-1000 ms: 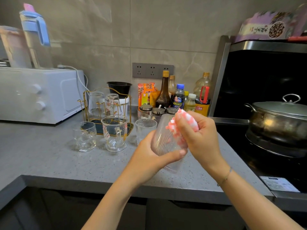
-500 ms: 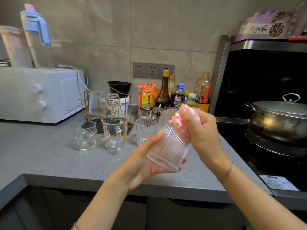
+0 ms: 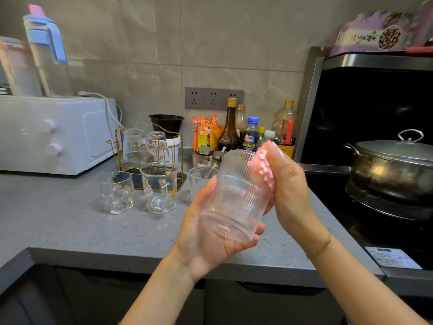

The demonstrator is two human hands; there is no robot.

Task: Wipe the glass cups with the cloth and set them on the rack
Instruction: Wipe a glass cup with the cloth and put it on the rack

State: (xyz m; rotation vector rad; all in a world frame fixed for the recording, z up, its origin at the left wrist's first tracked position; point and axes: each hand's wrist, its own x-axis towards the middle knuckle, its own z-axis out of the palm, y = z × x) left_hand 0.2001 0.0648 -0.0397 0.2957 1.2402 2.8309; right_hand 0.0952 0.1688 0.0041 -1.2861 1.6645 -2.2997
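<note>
Left hand (image 3: 206, 233) has turned palm-up; mug (image 3: 160, 186), rack (image 3: 117, 146) stand far left; fingers curl round cup (image 3: 234, 195); right hand (image 3: 290, 191) pinches cloth (image 3: 262, 165).

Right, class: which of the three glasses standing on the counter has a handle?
The middle one, the glass mug; the rounded glass left of it and the ribbed tumbler right of it have none.
</note>
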